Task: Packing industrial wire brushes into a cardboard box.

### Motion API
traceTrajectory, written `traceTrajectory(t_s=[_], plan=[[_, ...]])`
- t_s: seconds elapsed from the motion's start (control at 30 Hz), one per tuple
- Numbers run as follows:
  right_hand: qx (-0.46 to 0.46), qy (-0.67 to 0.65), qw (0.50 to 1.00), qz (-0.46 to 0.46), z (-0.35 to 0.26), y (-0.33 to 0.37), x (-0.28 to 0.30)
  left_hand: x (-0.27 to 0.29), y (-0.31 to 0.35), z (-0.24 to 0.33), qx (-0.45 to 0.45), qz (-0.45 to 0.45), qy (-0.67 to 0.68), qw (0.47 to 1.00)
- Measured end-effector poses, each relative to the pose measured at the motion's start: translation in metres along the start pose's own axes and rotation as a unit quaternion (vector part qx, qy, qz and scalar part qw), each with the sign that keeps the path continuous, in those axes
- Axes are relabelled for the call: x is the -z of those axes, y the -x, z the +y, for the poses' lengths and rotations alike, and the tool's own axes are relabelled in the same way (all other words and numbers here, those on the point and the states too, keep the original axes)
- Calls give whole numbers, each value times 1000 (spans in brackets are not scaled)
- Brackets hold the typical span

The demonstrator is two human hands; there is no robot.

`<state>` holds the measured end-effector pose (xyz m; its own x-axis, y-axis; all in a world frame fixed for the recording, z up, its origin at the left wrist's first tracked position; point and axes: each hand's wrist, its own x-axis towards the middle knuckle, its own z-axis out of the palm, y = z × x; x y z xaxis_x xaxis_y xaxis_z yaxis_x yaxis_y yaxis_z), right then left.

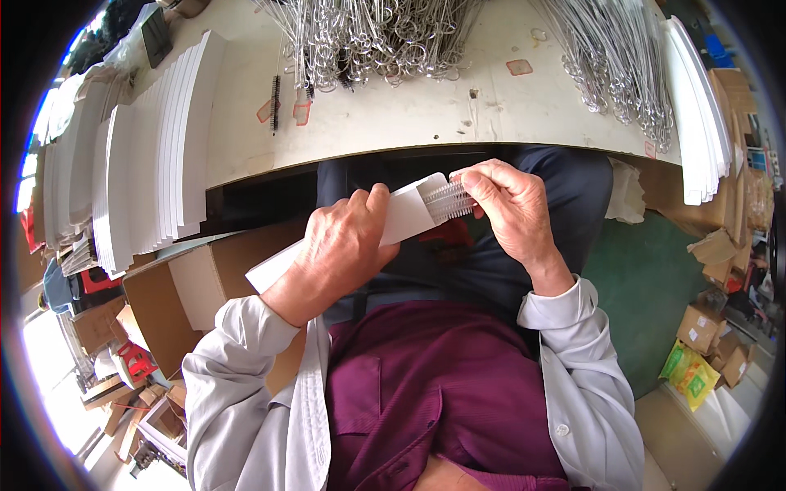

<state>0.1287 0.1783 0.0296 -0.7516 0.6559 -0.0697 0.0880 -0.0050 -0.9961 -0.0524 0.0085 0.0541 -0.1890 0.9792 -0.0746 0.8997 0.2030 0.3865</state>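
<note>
My left hand [348, 245] is wrapped round a long white cardboard box [409, 214], held tilted above my lap with its open end up and to the right. Out of that end sticks a bundle of bristled wire brushes [446, 200], the rest of it hidden inside the box. The fingers of my right hand [509, 200] pinch the outer end of the bundle. On the table beyond lies a large heap of wire brushes with looped metal handles [385, 37]. A single dark-bristled brush [275, 105] lies apart from it on the left.
Flat white boxes [164, 147] stand in a row at the table's left, with more white boxes [696, 114] at the right edge. Another pile of looped wires [618, 65] lies at the right. Below the table's front edge, an open brown carton [164, 315] stands at my left.
</note>
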Motion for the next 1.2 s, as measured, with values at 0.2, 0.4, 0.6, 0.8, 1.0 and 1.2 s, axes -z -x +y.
traceTrajectory(t_s=[0.2,0.4,0.6,0.8,1.0,1.2], plan=[[-76,-85,993,9,-2,-3,1,-8,3,1,-1,22,-12,1000],[-166,-168,971,-30,-2,-7,11,-16,11,-1,-17,49,4,999],[-84,-31,996,9,-7,-2,-2,-20,15,1,-3,28,41,999],[177,198,964,-11,-4,-1,-6,-18,14,0,15,14,40,999],[150,184,971,1,8,5,-11,-24,11,8,61,2,62,996],[-13,46,998,41,17,14,-26,-30,11,7,42,22,76,996]])
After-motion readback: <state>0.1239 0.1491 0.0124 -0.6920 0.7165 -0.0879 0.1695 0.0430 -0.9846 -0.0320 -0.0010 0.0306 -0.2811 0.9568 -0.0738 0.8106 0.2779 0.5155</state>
